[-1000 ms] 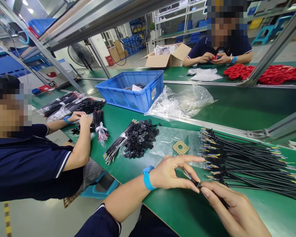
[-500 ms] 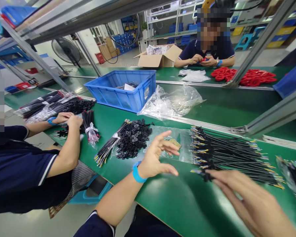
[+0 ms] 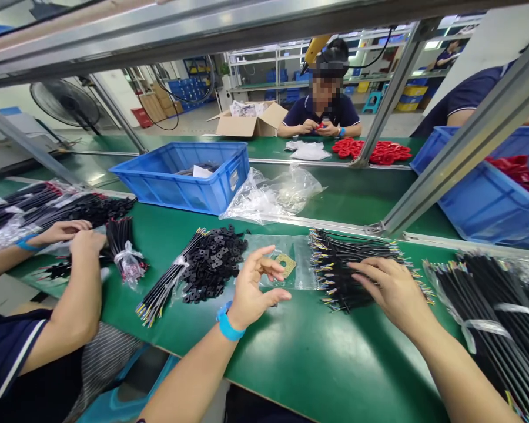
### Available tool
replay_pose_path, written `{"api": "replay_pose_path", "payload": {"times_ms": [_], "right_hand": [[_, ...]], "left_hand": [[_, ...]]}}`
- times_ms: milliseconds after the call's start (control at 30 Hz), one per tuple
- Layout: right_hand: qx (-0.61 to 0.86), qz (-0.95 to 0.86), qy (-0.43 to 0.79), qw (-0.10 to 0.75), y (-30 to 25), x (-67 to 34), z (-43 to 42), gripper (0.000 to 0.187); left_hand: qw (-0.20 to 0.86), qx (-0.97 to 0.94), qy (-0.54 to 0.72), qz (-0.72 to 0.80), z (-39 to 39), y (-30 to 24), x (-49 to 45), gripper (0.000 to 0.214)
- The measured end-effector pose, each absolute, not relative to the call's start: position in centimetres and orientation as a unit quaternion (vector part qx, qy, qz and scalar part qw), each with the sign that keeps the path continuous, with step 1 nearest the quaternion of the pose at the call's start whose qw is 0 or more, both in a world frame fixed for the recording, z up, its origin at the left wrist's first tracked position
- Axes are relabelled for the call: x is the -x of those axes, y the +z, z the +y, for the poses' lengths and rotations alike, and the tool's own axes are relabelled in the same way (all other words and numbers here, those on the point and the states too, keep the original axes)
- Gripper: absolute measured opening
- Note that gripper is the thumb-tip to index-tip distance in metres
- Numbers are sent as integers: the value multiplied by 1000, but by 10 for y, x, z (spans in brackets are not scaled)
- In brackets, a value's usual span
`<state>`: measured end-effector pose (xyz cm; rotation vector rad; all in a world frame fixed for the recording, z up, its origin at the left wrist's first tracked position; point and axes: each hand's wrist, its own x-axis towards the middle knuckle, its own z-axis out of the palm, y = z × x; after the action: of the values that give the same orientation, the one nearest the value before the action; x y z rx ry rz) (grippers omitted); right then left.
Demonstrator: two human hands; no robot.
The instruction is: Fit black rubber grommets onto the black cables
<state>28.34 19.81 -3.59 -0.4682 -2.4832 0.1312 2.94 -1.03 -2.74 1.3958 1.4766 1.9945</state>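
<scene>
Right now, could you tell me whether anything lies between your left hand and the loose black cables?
Nothing blocks it. Only a flat clear bag lies on the table between the left hand and the cables; the right hand rests on them.

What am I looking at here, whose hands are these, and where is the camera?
There is no machine here. A person works with bare hands, and the single camera sits on that person's head, looking forward and down.

The left hand, with a blue wristband, hovers over the green table with curled fingers and holds nothing. The right hand lies with spread fingers on a loose pile of cables; it seems to clasp none.

Between the hands lies a clear bag with a tan square on or in it. Left of that are black parts, and at far right tied bundles. Behind them stands a blue bin. The arms at the left edge are a co-worker.
</scene>
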Motion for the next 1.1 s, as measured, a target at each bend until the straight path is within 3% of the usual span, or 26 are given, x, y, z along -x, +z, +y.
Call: {"api": "replay_pose_path", "payload": {"times_ms": [167, 267, 300, 367, 467, 567, 700, 867, 933, 1000, 1100], "right_hand": [[241, -924, 85, 285, -14, -301, 233, 44], [262, -927, 127, 238, -5, -295, 268, 51], [262, -930, 143, 216, -5, -289, 280, 53], [259, -934, 174, 173, -13, -271, 300, 54], [259, -937, 203, 119, -31, -245, 318, 51], [251, -939, 221, 77, -43, -240, 322, 50], [225, -944, 242, 25, -40, -265, 321, 62], [193, -950, 240, -58, -31, -297, 318, 133], [188, -953, 226, -72, -32, -300, 312, 149], [186, -957, 211, -75, -32, -301, 303, 150], [191, -960, 193, -69, -33, -301, 290, 127]], "left_hand": [[93, -528, 658, 529, -16, -21, -49, 53], [273, -555, 605, 502, -24, -16, -92, 33], [386, -531, 576, 487, -25, -16, -111, 36], [606, -411, 530, 427, -23, -19, -149, 62], [733, -180, 529, 389, -5, -30, -193, 98], [718, -26, 572, 396, 20, -37, -212, 102], [685, 50, 593, 420, 42, -34, -210, 84], [650, 84, 629, 418, 47, -27, -202, 60], [645, 92, 634, 417, 46, -26, -201, 57], [644, 98, 636, 414, 44, -26, -201, 57], [641, 99, 641, 410, 43, -26, -202, 60]]}}
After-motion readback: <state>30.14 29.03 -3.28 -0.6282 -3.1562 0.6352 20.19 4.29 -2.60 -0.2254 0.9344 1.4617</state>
